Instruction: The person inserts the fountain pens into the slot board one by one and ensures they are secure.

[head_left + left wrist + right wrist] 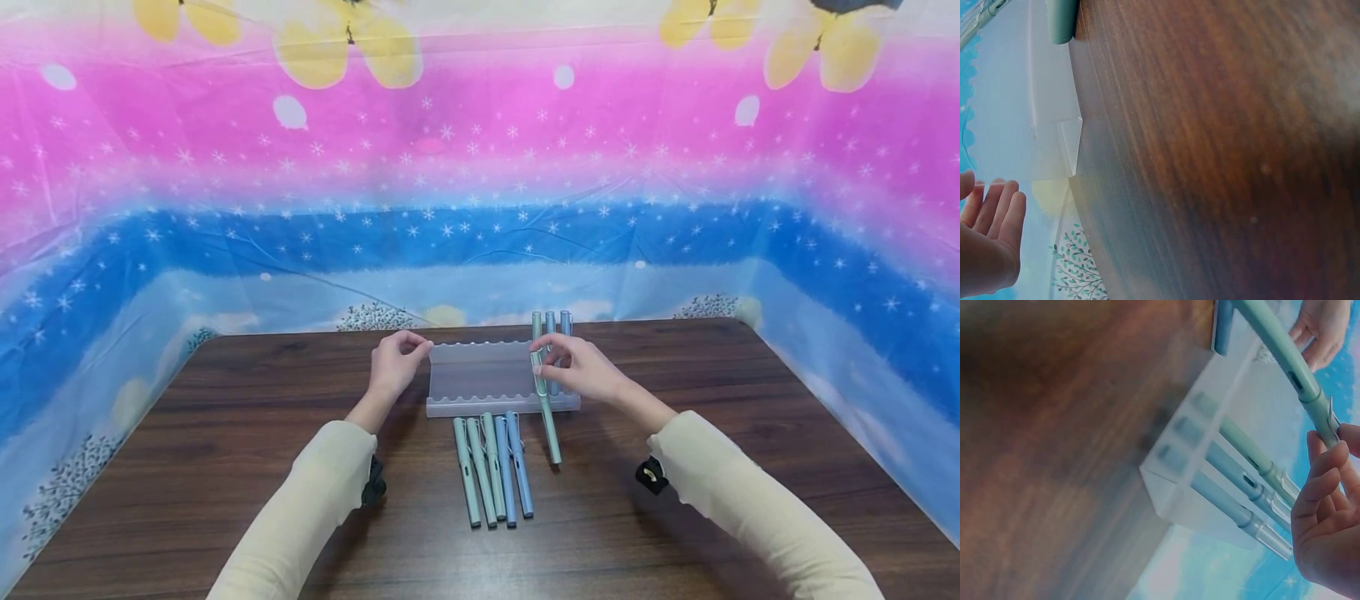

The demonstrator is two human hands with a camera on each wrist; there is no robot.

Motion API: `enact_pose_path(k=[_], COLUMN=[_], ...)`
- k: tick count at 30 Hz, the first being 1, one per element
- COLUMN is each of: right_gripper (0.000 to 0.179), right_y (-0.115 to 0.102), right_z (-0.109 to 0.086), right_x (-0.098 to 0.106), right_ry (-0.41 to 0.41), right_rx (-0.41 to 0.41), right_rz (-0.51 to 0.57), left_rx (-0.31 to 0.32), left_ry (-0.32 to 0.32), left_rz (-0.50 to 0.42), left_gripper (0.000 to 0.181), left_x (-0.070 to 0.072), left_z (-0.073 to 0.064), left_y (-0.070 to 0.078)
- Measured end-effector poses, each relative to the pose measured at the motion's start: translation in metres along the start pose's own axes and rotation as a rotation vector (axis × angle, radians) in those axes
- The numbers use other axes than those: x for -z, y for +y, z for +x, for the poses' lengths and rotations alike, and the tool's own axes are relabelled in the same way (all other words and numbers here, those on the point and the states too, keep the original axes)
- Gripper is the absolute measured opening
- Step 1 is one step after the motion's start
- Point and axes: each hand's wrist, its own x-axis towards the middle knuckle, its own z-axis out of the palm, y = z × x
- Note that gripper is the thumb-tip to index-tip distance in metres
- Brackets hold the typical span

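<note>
A translucent pen rack (480,371) with scalloped edges stands on the table. Near its left upper corner, my left hand (393,363) has thumb and fingertips together at the rack's edge. My right hand (588,371) pinches a green pen (551,433) by its clipped cap, tilted over the rack's right part. In the right wrist view, one green pen (1247,447) and two blue pens (1229,503) sit in the rack's end slots. Several loose pens, green (467,471) and blue (517,467), lie side by side in front of the rack.
The dark wooden table (262,467) reaches back to a patterned cloth backdrop (480,233), which also hangs at both sides. Black wrist straps show at the left sleeve (330,458) and the right sleeve (720,467).
</note>
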Motion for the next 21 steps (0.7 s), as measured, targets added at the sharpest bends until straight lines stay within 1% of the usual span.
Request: enact_pose_path(k=[2,7,8,13,21], right_gripper=[0.027,0.031,0.031,0.030,0.030], right_y=[0.001,0.023,0.024,0.023,0.021], right_z=[0.004,0.018,0.019,0.025,0.032], right_x=[0.002,0.002,0.002,0.006,0.010], right_ry=[0.020,0.057,0.061,0.081,0.134], right_rx=[-0.011,-0.002,-0.001,-0.001,-0.050], right_rz=[-0.006,-0.004,0.000,0.011,0.011], left_rx=[-0.002,-0.002,-0.001,0.003,-0.007], left_ry=[0.001,0.002,0.003,0.003,-0.003], left_rz=[0.000,0.002,0.002,0.002,0.001], left_gripper=[0.018,0.018,0.018,0.018,0.019], left_x=[0.000,0.000,0.000,0.000,0.000], left_z=[0.000,0.000,0.000,0.000,0.000], left_y=[0.000,0.000,0.000,0.000,0.000])
